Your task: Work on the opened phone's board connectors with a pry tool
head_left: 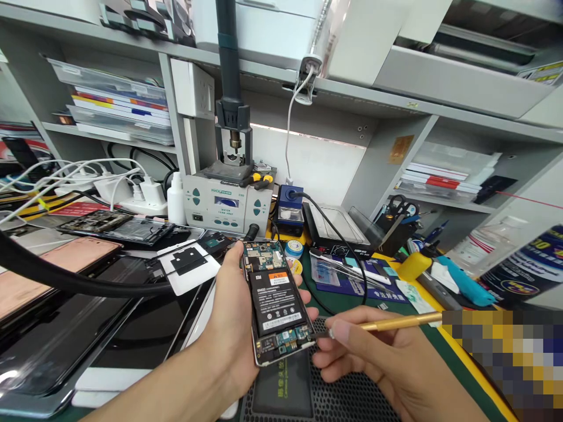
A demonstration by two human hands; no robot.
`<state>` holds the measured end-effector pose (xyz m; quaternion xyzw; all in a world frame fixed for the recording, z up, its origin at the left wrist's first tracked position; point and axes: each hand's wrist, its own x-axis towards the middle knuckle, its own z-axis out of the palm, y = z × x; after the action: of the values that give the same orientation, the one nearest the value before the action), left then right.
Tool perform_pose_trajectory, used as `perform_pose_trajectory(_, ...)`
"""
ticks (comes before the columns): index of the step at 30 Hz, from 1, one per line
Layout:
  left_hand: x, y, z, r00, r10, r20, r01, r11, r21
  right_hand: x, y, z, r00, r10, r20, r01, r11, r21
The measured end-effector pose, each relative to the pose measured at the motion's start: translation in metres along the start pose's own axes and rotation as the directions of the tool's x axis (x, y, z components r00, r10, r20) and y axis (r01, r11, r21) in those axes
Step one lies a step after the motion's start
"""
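My left hand point(229, 310) is wrapped round an opened smartphone point(277, 346), held tilted with its inside facing me. A black battery point(275, 299) fills its middle, with circuit boards exposed above and below. My right hand point(369, 351) is closed in a pinch on a slim gold-handled pry blade point(402, 322). The dark flat tip of the blade meets the lower right corner of the phone; whether it presses in or only rests there, I cannot tell. Beneath the phone lies a black perforated mat point(347, 392) with a smooth labelled panel.
A hot-air station point(226, 205) stands at the back, beside a blue soldering-iron holder point(290, 211). Several phones and screens point(65, 328) cover the left, crossed by a thick black cable point(88, 281). Tweezers point(356, 272), a yellow bottle point(413, 266) and a scissors holder point(398, 217) sit at right.
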<state>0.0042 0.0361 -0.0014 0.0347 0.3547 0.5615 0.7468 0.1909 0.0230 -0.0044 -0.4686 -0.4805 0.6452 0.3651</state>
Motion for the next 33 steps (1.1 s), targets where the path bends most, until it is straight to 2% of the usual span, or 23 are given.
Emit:
perform_pose_trajectory(4, -0.0007, 0.0014, 0.0030, 0.996, -0.043, -0.077, 0.048, 0.997, 0.066, 0.0005, -0.0019, 0.0010, 0.999, 0.033, -0.008, -0.032, 0.998, 0.055)
perform_pose_trajectory(12, -0.0008, 0.0018, 0.0034, 0.999, -0.041, -0.023, 0.043, 0.997, 0.066, 0.0026, -0.0043, 0.0003, 0.997, 0.080, 0.007, -0.080, 0.985, 0.155)
perform_pose_trajectory(17, 0.0002, 0.0020, 0.0039, 0.999, -0.044, -0.015, 0.045, 0.997, 0.066, 0.0004, -0.0055, 0.0010, 0.996, 0.085, 0.024, -0.088, 0.984, 0.157)
perform_pose_trajectory(20, -0.0016, 0.0026, 0.0042, 0.999, -0.041, -0.014, 0.042, 0.996, 0.077, -0.0009, -0.0036, -0.0002, 1.000, 0.005, 0.005, -0.005, 0.996, 0.091)
perform_pose_trajectory(23, -0.0038, 0.0031, 0.0052, 1.000, -0.026, -0.015, 0.027, 0.997, 0.078, -0.0020, -0.0004, -0.0029, 0.994, -0.105, -0.002, 0.105, 0.992, -0.073)
perform_pose_trajectory(26, -0.0053, 0.0036, 0.0066, 1.000, -0.027, -0.005, 0.027, 0.996, 0.088, -0.0037, 0.0011, -0.0044, 0.991, -0.132, 0.024, 0.134, 0.969, -0.207)
perform_pose_trajectory(29, -0.0061, 0.0039, 0.0072, 0.999, -0.040, -0.007, 0.040, 0.994, 0.099, -0.0059, 0.0013, -0.0030, 0.985, -0.170, -0.009, 0.161, 0.947, -0.277)
perform_pose_trajectory(31, -0.0063, 0.0037, 0.0070, 0.999, -0.042, -0.001, 0.042, 0.995, 0.094, -0.0067, 0.0020, -0.0017, 0.968, -0.252, -0.008, 0.232, 0.904, -0.359)
perform_pose_trajectory(33, -0.0063, 0.0034, 0.0067, 0.999, -0.041, 0.015, 0.039, 0.996, 0.081, -0.0063, 0.0037, -0.0017, 0.909, -0.412, 0.065, 0.392, 0.790, -0.471)
